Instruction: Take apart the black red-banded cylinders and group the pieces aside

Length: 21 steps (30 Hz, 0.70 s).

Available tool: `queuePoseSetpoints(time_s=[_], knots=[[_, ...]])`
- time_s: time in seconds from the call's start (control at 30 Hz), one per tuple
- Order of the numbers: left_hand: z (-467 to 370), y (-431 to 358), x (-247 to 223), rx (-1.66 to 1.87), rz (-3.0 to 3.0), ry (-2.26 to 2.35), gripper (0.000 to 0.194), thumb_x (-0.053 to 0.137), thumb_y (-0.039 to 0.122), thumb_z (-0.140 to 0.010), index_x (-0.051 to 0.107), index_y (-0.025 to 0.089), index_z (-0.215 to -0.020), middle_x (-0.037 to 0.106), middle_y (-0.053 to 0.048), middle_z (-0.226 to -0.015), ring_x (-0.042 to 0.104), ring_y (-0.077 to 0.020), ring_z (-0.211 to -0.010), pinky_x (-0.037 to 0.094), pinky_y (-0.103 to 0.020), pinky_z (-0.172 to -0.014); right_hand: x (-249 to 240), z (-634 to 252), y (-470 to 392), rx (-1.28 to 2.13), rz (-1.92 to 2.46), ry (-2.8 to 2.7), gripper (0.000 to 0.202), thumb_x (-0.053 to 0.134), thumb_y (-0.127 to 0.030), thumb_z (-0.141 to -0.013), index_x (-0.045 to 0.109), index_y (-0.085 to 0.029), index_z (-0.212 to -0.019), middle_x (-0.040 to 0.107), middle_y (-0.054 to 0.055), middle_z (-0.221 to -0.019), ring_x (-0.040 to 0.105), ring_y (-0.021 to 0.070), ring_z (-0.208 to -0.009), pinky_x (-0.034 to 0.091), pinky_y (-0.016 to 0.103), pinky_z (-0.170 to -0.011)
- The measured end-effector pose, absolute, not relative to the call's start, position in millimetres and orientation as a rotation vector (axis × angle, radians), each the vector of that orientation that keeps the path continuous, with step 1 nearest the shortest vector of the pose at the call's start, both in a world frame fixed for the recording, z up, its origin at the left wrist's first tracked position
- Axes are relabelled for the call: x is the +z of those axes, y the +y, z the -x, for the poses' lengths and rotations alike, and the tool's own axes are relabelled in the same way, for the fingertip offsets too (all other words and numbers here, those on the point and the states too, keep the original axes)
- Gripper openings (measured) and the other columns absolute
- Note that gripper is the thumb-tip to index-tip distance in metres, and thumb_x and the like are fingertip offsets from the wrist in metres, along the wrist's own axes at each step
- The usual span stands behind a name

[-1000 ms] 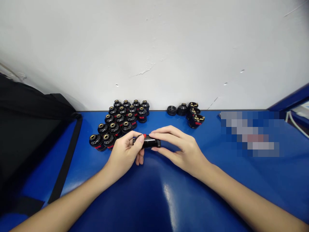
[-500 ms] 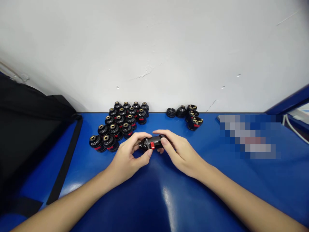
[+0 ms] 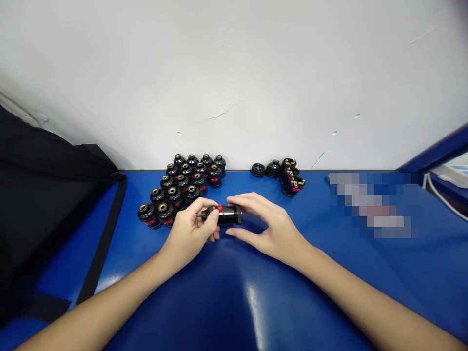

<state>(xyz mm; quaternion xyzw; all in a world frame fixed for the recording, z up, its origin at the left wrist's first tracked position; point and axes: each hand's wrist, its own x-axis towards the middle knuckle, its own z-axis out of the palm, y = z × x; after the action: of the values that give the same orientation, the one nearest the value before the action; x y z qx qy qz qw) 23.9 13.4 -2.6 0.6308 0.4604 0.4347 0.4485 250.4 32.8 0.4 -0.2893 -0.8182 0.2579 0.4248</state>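
A black lamp-holder-like cylinder (image 3: 228,215) with a red tab lies sideways above the blue table, its ringed end pointing right. My left hand (image 3: 193,224) grips its narrower left part between thumb and fingers. Around the ringed end, my right hand (image 3: 263,225) is spread, thumb below and fingers above, holding nothing. Behind my left hand stand several black cylinders (image 3: 175,197) in rows, brass-coloured rings on top and red tabs on some sides.
Near the wall are a black ring (image 3: 258,170), a ribbed black cap (image 3: 273,169) and black bases (image 3: 293,186) with brass contacts. A black bag (image 3: 44,195) with a strap sits left. A blurred object (image 3: 369,204) lies right on the blue table (image 3: 204,302).
My right hand has let go of the cylinder and opened. The cylinder has shifted left in my left hand and turned, its red tab now nearer the top.
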Motion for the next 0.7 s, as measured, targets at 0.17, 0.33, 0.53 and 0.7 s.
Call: queuePoseSetpoints(time_s=[0.17, 0.33, 0.53, 0.7], knots=[[-20.8, 14.7, -2.1, 1.072, -1.776, 1.086, 0.024, 0.066, 0.028, -0.098, 0.063, 0.022, -0.121, 0.070, -0.001, -0.100, 0.073, -0.0136, -0.081, 0.061, -0.026, -0.079, -2.1, -248.6, 32.5, 0.815, 0.951, -1.984, 0.033, 0.053, -0.038, -0.110, 0.068, -0.021, -0.134, 0.075, 0.010, -0.115, 0.075, 0.0218, -0.101, 0.066, 0.039, -0.091], [-20.2, 14.7, -1.8, 1.062, -1.711, 1.121, 0.021, 0.061, 0.032, -0.101, 0.062, 0.020, -0.119, 0.071, 0.000, -0.085, 0.072, -0.0133, -0.072, 0.060, -0.024, -0.071, -5.0, -245.8, 35.6, 1.032, 0.865, -1.830, 0.026, 0.068, -0.037, -0.102, 0.072, -0.023, -0.123, 0.067, 0.005, -0.104, 0.074, 0.0173, -0.086, 0.068, 0.034, -0.082], [-22.1, 15.7, -1.6, 1.039, -1.583, 1.155, 0.023, 0.054, 0.039, -0.106, 0.062, 0.017, -0.109, 0.069, 0.003, -0.063, 0.067, -0.0132, -0.054, 0.057, -0.024, -0.059, -4.4, -248.9, 33.6, 0.838, 0.751, -1.962, 0.037, 0.078, -0.023, -0.095, 0.071, -0.028, -0.131, 0.060, 0.007, -0.119, 0.069, 0.0202, -0.112, 0.064, 0.038, -0.103], [-22.2, 14.0, -3.6, 1.077, -1.658, 1.098, 0.022, 0.064, 0.031, -0.100, 0.062, 0.020, -0.119, 0.073, -0.001, -0.088, 0.075, -0.0152, -0.075, 0.062, -0.026, -0.073, 0.8, -249.6, 33.4, 0.853, 0.868, -1.979, 0.043, 0.070, -0.034, -0.101, 0.061, -0.023, -0.142, 0.069, 0.011, -0.124, 0.073, 0.0226, -0.109, 0.066, 0.038, -0.094]])
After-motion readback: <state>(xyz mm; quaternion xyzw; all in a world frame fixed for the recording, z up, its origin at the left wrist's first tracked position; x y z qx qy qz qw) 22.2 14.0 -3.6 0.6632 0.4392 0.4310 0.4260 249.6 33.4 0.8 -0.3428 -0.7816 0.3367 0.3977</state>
